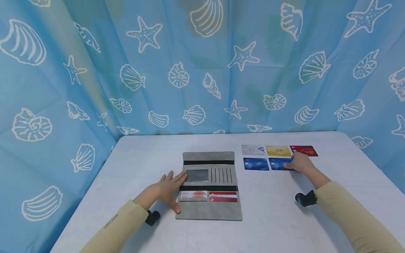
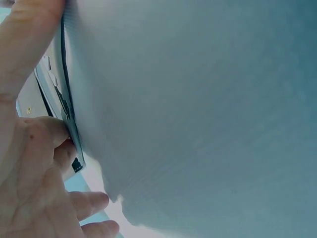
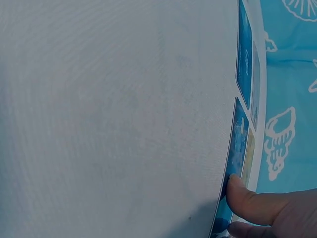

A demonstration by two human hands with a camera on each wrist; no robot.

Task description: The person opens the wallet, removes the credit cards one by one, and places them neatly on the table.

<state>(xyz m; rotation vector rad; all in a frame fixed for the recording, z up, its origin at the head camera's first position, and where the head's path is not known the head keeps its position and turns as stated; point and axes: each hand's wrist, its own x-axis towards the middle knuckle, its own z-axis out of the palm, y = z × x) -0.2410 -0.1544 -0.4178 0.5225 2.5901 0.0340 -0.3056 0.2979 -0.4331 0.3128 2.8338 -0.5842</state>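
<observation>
A grey wallet (image 1: 209, 212) lies unfolded on the table, with a dark clear window and a row of slots. A white-and-red card (image 1: 193, 194) and a red-and-white card (image 1: 223, 196) sit in its lower pockets. My left hand (image 1: 166, 191) rests spread along the wallet's left edge, thumb low and fingertips by the window. To the right, my right hand (image 1: 302, 163) pinches the right end of a blue VIP card (image 1: 276, 164). In the right wrist view the thumb (image 3: 247, 198) touches that card, which still looks flat on the table; the other fingers are partly hidden.
Left of the held card lies another blue VIP card (image 1: 255, 164). Behind them are a silver card (image 1: 250, 150), a gold card (image 1: 276, 151) and a red VIP card (image 1: 308, 151). A blue shell-patterned curtain (image 1: 177, 45) hangs behind the white table (image 1: 152, 154).
</observation>
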